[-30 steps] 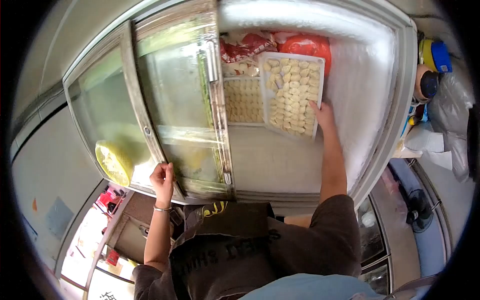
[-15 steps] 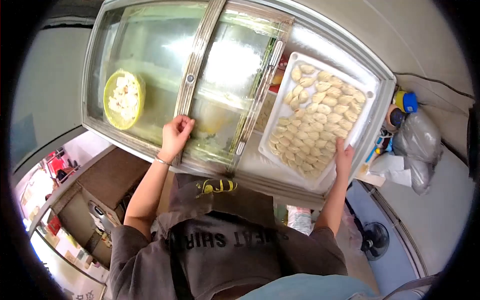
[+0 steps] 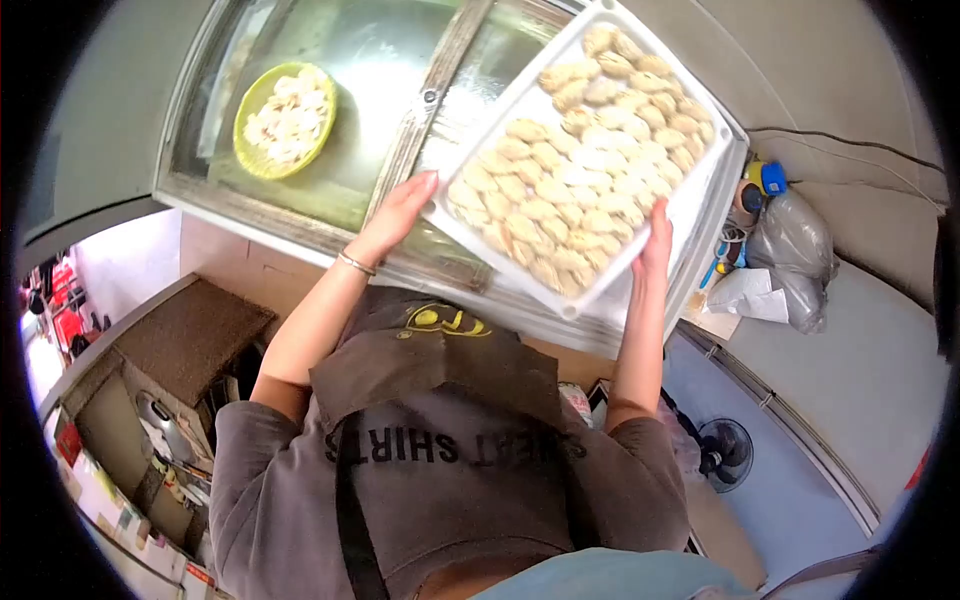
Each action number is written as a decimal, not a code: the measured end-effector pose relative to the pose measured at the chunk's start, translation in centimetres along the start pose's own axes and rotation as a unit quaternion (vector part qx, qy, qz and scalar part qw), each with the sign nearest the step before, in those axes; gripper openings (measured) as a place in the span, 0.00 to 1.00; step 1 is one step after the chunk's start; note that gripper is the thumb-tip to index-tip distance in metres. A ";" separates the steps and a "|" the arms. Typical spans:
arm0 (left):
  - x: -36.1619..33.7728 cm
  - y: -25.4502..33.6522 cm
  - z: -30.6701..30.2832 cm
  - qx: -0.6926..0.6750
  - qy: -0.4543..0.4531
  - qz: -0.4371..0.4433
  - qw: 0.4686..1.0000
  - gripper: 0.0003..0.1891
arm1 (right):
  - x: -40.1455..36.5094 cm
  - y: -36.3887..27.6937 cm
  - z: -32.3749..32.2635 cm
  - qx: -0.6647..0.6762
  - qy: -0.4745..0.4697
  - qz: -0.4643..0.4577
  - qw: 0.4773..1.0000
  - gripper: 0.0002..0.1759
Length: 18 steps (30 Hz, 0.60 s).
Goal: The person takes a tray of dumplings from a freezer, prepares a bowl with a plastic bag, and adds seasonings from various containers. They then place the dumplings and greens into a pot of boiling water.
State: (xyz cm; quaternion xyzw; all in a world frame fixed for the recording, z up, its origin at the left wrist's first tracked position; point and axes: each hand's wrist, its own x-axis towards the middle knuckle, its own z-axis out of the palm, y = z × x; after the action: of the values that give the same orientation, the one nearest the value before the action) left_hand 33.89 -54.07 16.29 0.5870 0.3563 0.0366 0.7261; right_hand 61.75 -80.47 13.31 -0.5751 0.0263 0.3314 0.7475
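Note:
A white plastic tray [image 3: 518, 103] full of pleated dumplings [image 3: 590, 170] is tilted above the glass-topped chest freezer [image 3: 350, 150]. My left hand [image 3: 398, 212] has its fingers on the tray's near left corner, with a bracelet on the wrist. On the opposite side, my right hand [image 3: 655, 243] grips the tray's right edge, thumb up over the rim and the other fingers hidden beneath it. Left of the tray, a yellow-green basket [image 3: 243, 125] holding pale pieces [image 3: 290, 115] sits on the freezer glass.
Right of the freezer are a grey plastic bag [image 3: 795, 255], white papers [image 3: 745, 293] and a blue-capped container [image 3: 772, 178]. A black fan [image 3: 725, 453] stands lower right. At lower left is a brown-topped cabinet [image 3: 195, 335].
The tray has come up out of the freezer's open right side and moved left. My left hand has gone from the sliding lid's frame to the tray's corner. The view has shifted.

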 end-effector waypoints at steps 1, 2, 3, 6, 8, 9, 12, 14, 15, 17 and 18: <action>-0.8 0.9 -0.1 0.035 0.016 0.005 0.999 0.20 | -0.1 -0.1 2.2 -0.004 -0.017 0.003 1.000 0.28; -1.2 0.4 -0.5 0.040 0.025 0.008 0.999 0.20 | 0.5 0.5 3.2 0.002 -0.055 0.023 0.998 0.29; -0.7 -1.5 -2.6 0.073 0.047 0.026 0.996 0.19 | 1.6 2.2 5.3 0.011 -0.067 0.053 0.996 0.28; -0.2 -5.1 -6.4 0.127 0.109 0.050 0.985 0.19 | 5.3 6.7 9.1 -0.053 -0.083 0.063 0.993 0.29; 0.0 -7.0 -7.6 0.160 0.159 0.079 0.971 0.18 | 6.8 8.1 10.8 -0.069 -0.098 0.097 0.988 0.30; 0.1 -7.1 -7.9 0.160 0.163 0.080 0.970 0.18 | 7.1 8.4 11.8 -0.085 -0.098 0.076 0.989 0.31; 0.5 -7.1 -8.1 0.186 0.206 0.080 0.957 0.18 | 9.1 9.6 12.4 -0.135 -0.091 0.087 0.983 0.29; 0.2 -6.9 -7.9 0.223 0.234 0.080 0.943 0.17 | 9.5 9.7 12.2 -0.268 -0.072 0.080 0.957 0.25; -0.2 -6.9 -7.8 0.221 0.237 0.073 0.943 0.17 | 9.1 9.6 12.2 -0.270 -0.075 0.087 0.956 0.25; -0.5 -6.3 -7.4 0.232 0.241 0.045 0.941 0.17 | 8.0 8.4 12.1 -0.237 -0.027 0.080 0.968 0.22; -0.9 -6.2 -7.2 0.218 0.232 0.029 0.947 0.16 | 7.5 8.2 11.7 -0.171 -0.029 0.063 0.983 0.20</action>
State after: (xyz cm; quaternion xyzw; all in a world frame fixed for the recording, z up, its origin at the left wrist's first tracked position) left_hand 26.95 -50.42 10.90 0.7165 0.4971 0.1139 0.4760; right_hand 59.26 -65.77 7.22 -0.6815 -0.0165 0.3942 0.6164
